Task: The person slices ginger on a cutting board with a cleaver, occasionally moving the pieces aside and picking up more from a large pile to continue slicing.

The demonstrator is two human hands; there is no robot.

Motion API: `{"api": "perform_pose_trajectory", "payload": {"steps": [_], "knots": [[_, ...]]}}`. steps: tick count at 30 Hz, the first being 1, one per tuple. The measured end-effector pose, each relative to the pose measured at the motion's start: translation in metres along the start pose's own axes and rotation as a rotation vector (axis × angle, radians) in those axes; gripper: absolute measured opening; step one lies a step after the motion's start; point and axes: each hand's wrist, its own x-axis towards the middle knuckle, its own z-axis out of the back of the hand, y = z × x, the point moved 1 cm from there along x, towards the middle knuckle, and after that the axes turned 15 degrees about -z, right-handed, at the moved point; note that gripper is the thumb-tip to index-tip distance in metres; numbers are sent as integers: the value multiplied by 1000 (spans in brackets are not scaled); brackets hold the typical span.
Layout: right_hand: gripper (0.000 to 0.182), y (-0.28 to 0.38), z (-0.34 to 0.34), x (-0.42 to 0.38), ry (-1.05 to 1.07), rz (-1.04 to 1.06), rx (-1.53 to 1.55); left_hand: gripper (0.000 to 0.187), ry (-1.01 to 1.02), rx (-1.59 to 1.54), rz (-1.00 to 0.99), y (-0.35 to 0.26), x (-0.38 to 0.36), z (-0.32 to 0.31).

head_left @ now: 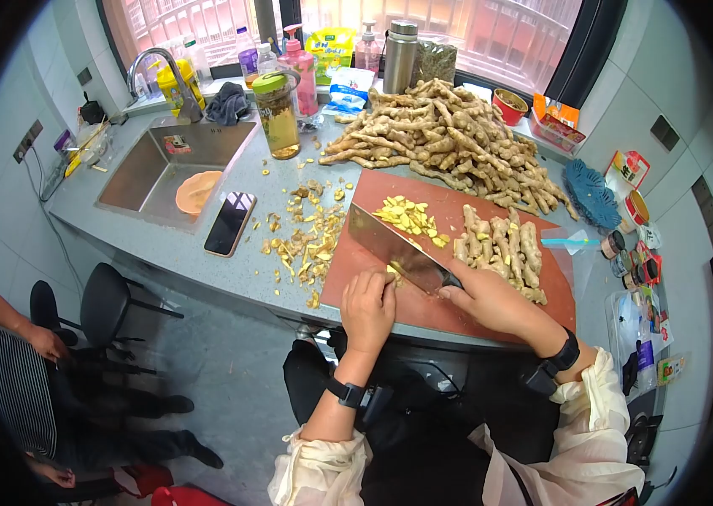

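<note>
My right hand (483, 297) is wrapped round the handle of a wide cleaver (394, 244), whose blade stands over the red cutting board (356, 282). My left hand (368, 305) rests at the board's front left edge, fingers together beside a small piece of ginger (394, 270) near the blade; whether they grip it is hidden. Sliced ginger (407, 216) lies behind the cleaver. Whole ginger roots (504, 244) sit in a row on the board's right part. Peelings and scraps (306, 232) are scattered left of the board.
Behind the board rises a large ginger pile (449, 135). A phone (230, 223), a tea bottle (276, 118) and a sink (154, 181) holding a bowl are to the left. Jars (614, 244) stand at the right. Another person (15, 379) is at the lower left, near a black chair (108, 304).
</note>
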Motion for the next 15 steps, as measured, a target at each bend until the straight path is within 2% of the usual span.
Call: {"api": "perform_pose_trajectory", "payload": {"steps": [15], "knots": [[47, 11, 6, -1, 22, -41, -34, 13, 15, 1, 3, 0, -1, -1]]}}
